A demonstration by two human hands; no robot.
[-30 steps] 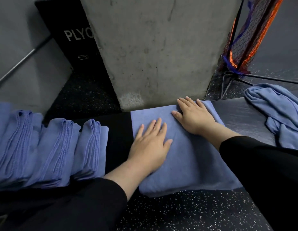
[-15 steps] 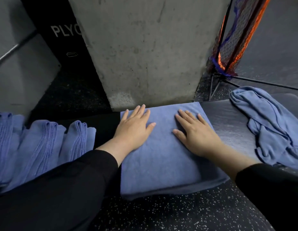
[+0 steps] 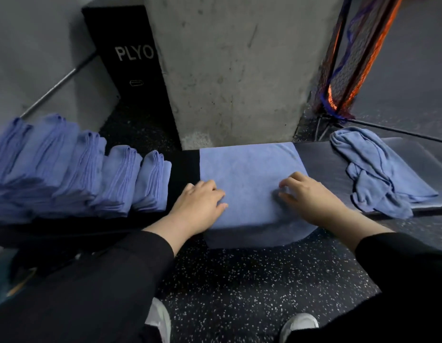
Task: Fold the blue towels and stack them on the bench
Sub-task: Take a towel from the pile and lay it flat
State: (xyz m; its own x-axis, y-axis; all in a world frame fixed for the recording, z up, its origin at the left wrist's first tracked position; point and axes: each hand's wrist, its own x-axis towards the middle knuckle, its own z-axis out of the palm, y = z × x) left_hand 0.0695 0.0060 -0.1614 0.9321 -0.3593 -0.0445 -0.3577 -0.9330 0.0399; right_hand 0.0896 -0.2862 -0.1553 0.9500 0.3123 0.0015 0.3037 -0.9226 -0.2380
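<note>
While most of the scene is plain to us, several parts are cut off: the row of folded blue cloth towels [image 3: 73, 174] runs out past the left edge, so we cannot count them, and both forearms disappear into black sleeves [image 3: 96, 280] at the bottom. Only the toes of two pale shoes [image 3: 299, 323] show at the lower edge.

We look down at a dark padded bench [image 3: 323, 167] running across the middle. On it, in the centre, lies a flat blue towel [image 3: 249, 174], spread smooth, its near edge hanging over the front of the bench. Our left hand [image 3: 200, 206] rests at the towel's left edge with fingers curled down over the cloth; whether they pinch the edge or only press on it we cannot tell. Our right hand [image 3: 309, 196] sits on the towel's right part, fingers bent and gathering a little cloth under the fingertips.

To the right, well apart from the flat one, a crumpled blue towel [image 3: 373, 174] lies unfolded on the bench. The folded ones stand on edge to the left, leaning against each other.

Behind the bench rises a grey concrete pillar [image 3: 234, 70]. Half hidden behind it stands a black box lettered "PLYO" [image 3: 130, 65]; the rest of the word is covered. An orange and black net [image 3: 353, 58] hangs at the upper right. Speckled black flooring [image 3: 252, 280] lies below.
</note>
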